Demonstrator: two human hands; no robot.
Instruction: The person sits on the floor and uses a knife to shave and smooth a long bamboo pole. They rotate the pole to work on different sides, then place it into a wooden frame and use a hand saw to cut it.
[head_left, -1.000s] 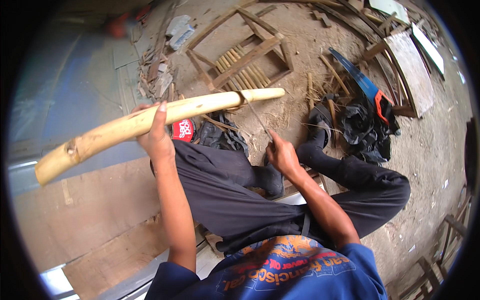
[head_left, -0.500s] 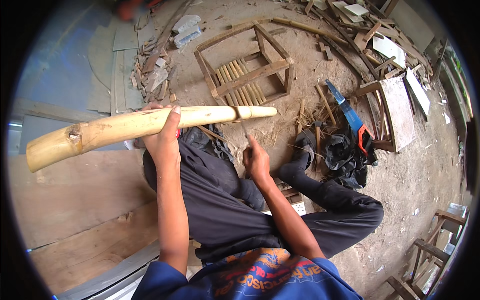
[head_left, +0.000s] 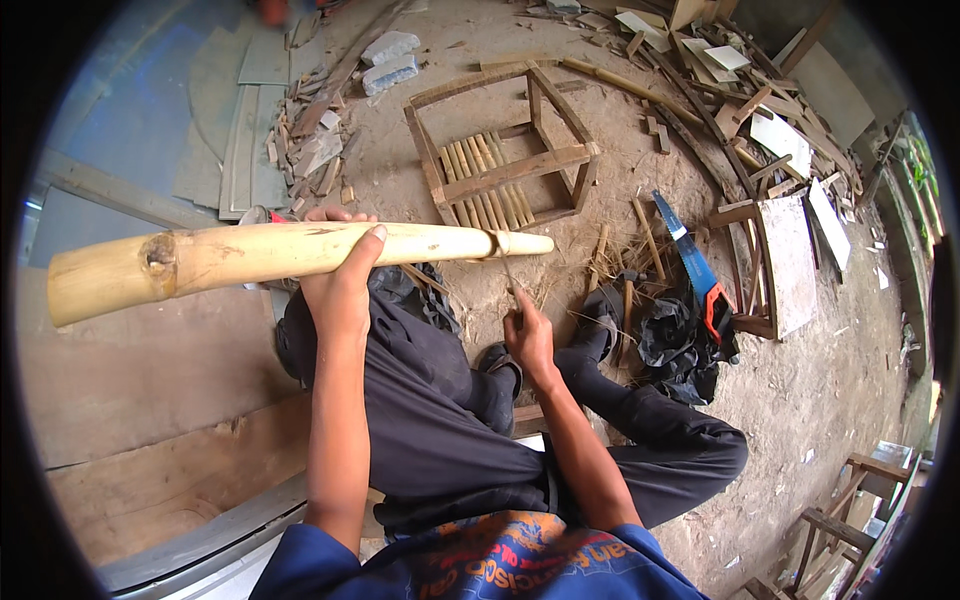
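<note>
A thick, pale yellow bamboo pole (head_left: pixel 240 257) lies crosswise in front of me, its wide end at the left and its narrow end at the right. My left hand (head_left: pixel 338 288) is wrapped round its middle, thumb on top and fingers partly hidden behind it. My right hand (head_left: pixel 530 335) is closed on a thin knife (head_left: pixel 508 272), whose handle is mostly hidden in the fist. The blade's tip meets the pole near the raised ring close to its narrow end.
A wooden frame (head_left: pixel 520 165) with bamboo slats stands ahead. Right of my feet are a blue handsaw (head_left: pixel 688 250) with a red handle and black plastic (head_left: pixel 675 345). Scrap wood (head_left: pixel 790 110) is heaped at the far right. A wooden board (head_left: pixel 150 370) lies at the left.
The pole's wide end has dropped back slightly and the pole lies more level. My right hand has shifted a little right and nearer to me, with the knife still at the ring.
</note>
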